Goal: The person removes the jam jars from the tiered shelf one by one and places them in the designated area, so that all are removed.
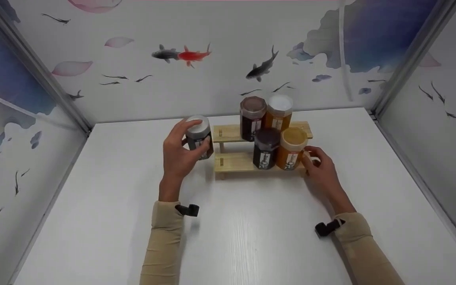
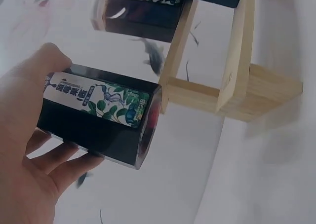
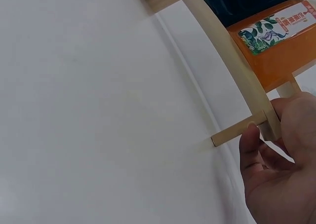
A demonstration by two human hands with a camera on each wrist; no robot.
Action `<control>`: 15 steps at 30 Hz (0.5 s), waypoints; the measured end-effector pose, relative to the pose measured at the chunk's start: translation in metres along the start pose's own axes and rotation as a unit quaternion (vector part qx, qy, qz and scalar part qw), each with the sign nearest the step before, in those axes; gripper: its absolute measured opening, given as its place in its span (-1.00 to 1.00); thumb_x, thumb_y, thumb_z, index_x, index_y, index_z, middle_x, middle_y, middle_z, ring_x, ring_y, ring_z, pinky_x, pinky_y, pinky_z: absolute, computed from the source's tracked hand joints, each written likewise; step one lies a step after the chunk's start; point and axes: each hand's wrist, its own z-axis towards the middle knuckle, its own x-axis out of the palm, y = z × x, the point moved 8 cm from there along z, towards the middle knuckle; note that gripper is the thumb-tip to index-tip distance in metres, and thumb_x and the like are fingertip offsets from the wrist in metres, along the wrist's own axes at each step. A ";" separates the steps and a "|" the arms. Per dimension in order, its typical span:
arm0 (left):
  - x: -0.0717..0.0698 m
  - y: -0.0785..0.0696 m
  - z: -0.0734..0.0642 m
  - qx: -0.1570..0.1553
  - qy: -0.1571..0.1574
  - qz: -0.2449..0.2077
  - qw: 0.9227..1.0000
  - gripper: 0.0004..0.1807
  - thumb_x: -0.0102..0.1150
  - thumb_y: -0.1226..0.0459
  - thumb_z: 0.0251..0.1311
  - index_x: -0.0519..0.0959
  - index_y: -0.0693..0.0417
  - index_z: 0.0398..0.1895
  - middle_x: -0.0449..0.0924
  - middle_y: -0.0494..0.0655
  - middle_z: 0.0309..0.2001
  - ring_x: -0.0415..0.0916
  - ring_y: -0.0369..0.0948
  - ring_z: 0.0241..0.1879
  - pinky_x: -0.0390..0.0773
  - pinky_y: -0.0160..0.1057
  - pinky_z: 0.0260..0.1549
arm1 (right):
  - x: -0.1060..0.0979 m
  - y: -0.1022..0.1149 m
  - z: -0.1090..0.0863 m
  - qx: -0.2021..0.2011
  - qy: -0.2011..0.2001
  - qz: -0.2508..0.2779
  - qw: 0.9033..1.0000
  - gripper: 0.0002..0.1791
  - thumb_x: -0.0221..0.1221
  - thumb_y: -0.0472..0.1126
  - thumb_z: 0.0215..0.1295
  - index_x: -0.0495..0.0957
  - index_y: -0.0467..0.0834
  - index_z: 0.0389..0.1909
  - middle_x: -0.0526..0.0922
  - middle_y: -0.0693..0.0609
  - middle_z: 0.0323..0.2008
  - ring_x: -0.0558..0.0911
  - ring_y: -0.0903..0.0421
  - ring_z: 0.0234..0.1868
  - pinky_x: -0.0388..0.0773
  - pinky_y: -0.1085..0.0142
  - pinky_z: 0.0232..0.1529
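Note:
In the head view my left hand (image 1: 179,154) grips a dark jar (image 1: 200,139) with a white lid, just left of a two-tier wooden rack (image 1: 234,161). The left wrist view shows this jar's (image 2: 96,105) printed label and its base, off the table. My right hand (image 1: 325,172) pinches the right end of the rack's lower shelf, thumb in front; the right wrist view shows the thumb (image 3: 250,147) against the wood. On the upper tier stand a brown-lidded dark jar (image 1: 251,122) and a white-lidded amber jar (image 1: 279,116). Below are a dark-lidded jar (image 1: 265,152) and a yellow-lidded amber jar (image 1: 290,154).
The rack stands near the back of a white table (image 1: 232,233). Behind it rises a white wall panel (image 1: 220,87) printed with fish and petals. Similar side panels (image 1: 441,130) flank the table, with metal posts at the corners.

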 end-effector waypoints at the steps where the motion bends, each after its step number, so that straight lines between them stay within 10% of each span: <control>1: -0.001 0.005 0.000 -0.011 -0.001 0.003 1.000 -0.48 0.53 0.18 0.29 0.67 -0.18 0.32 0.62 0.03 0.38 0.64 -0.06 0.29 0.82 0.10 0.00 | 0.000 0.000 0.000 0.001 -0.001 0.001 1.000 -0.41 0.11 0.14 0.66 0.38 -0.05 0.53 0.50 -0.18 0.31 0.58 -0.04 -0.06 0.63 0.41 -0.24; 15: 0.028 0.070 -0.024 -0.133 0.039 -0.022 0.990 -0.41 0.58 0.33 0.19 0.63 -0.03 0.31 0.65 0.04 0.30 0.63 -0.02 0.28 0.74 0.11 0.16 | 0.000 -0.004 0.002 0.001 -0.007 -0.002 1.000 -0.43 0.12 0.15 0.65 0.39 0.02 0.52 0.51 -0.11 0.28 0.56 0.00 -0.08 0.63 0.38 -0.25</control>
